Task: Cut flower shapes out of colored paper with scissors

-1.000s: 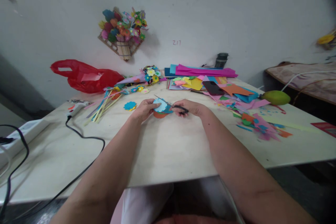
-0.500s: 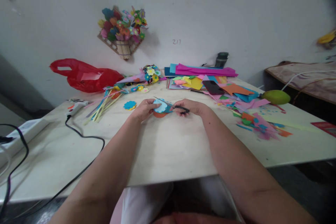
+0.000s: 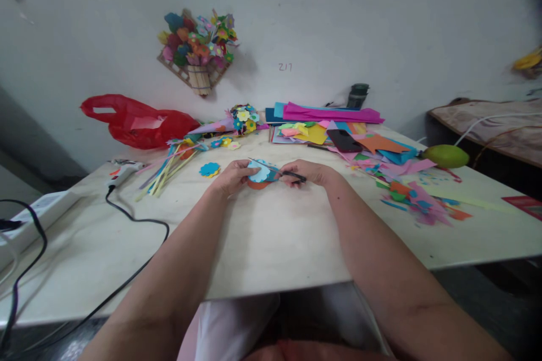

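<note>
Between my hands is a light-blue paper flower (image 3: pixel 257 172) with a scalloped edge, pinched at its left side by my left hand (image 3: pixel 234 175). Darker blue and orange paper (image 3: pixel 257 185) shows beneath it. My right hand (image 3: pixel 301 172) is closed round the black handles of a pair of scissors (image 3: pixel 292 175). Their thin blades reach left across the top of the flower toward my left fingers. To the left of my left hand, a blue scalloped paper piece (image 3: pixel 209 169) lies on the table over a yellow one.
Paper strips (image 3: pixel 169 172), a glue gun (image 3: pixel 122 174) with its cord, and a red plastic bag (image 3: pixel 139 121) are at left. Coloured paper sheets (image 3: pixel 326 113), a phone (image 3: pixel 344 141) and paper scraps (image 3: pixel 423 203) lie at right. A power strip (image 3: pixel 40 214) stands at the left edge.
Both hands stay in almost the same place. The scissor blades have shifted very slightly over the flower.
</note>
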